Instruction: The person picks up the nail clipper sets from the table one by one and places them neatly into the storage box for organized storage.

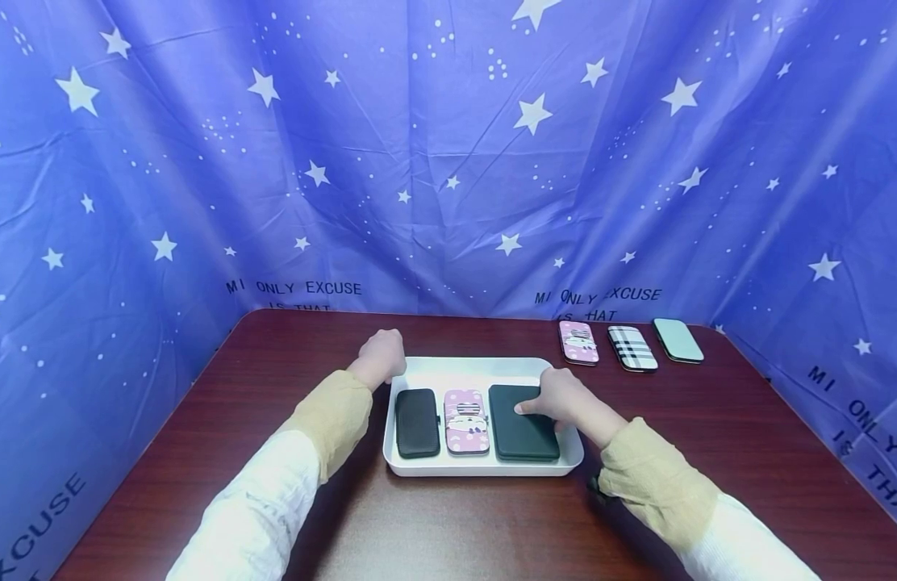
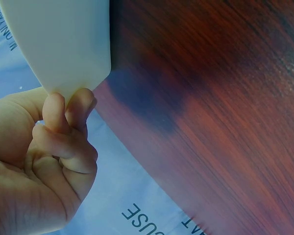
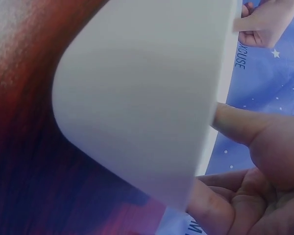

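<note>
A white tray (image 1: 485, 468) sits on the table with three flat cases in it: a black clasp case (image 1: 417, 424) at left, a pink patterned clasp case (image 1: 466, 436) in the middle, and a larger dark green case (image 1: 524, 440) at right. My left hand (image 1: 381, 357) pinches the tray's far left corner by its rim, as the left wrist view shows with thumb and fingertip on the edge. Reaching over the right wall, my right hand (image 1: 568, 397) grips the dark green case, thumb on its top. The right wrist view has those fingertips hidden behind the tray wall (image 3: 137, 98).
Beyond the tray at the back right of the reddish-brown table (image 1: 274, 347) lie a pink patterned case (image 1: 578, 343), a plaid case (image 1: 632, 349) and a mint green case (image 1: 678, 340). A blue star-printed curtain (image 1: 434, 161) hangs around the table's back and sides.
</note>
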`<state>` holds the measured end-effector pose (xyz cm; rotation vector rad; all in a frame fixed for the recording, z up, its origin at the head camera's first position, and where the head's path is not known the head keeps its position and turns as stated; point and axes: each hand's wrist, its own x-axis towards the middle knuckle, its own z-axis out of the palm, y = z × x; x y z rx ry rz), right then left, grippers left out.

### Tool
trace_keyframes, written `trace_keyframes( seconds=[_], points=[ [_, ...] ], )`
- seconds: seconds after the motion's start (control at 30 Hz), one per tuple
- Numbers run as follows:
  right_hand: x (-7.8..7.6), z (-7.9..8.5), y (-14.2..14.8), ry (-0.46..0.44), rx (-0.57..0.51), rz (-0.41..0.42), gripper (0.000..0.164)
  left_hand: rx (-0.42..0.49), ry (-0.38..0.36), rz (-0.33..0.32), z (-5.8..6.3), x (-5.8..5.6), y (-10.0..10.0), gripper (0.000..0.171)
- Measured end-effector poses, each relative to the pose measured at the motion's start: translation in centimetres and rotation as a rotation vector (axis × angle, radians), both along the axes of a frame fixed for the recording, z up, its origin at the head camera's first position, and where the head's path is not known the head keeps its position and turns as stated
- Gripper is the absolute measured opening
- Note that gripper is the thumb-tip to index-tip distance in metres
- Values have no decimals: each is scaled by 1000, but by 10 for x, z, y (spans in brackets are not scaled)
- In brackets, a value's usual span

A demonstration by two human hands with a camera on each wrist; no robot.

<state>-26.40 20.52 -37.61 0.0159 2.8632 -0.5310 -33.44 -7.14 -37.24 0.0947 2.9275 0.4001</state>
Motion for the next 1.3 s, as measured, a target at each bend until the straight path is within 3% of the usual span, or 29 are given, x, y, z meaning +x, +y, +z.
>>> trace_keyframes(
  seconds=[0.43, 0.83, 1.1, 1.3],
  points=[
    [3, 5, -2, 60, 22, 6, 51, -25, 11, -2, 5, -1, 0, 39],
    [11, 7, 0, 79, 100, 83, 40, -37, 6, -3, 4, 3, 2, 35],
    [17, 9, 1, 151, 141, 171, 37, -24, 5, -2, 2, 6, 2, 21],
    [20, 11, 1, 254, 145, 207, 32, -21, 6, 2, 0, 6, 2, 24]
  ],
)
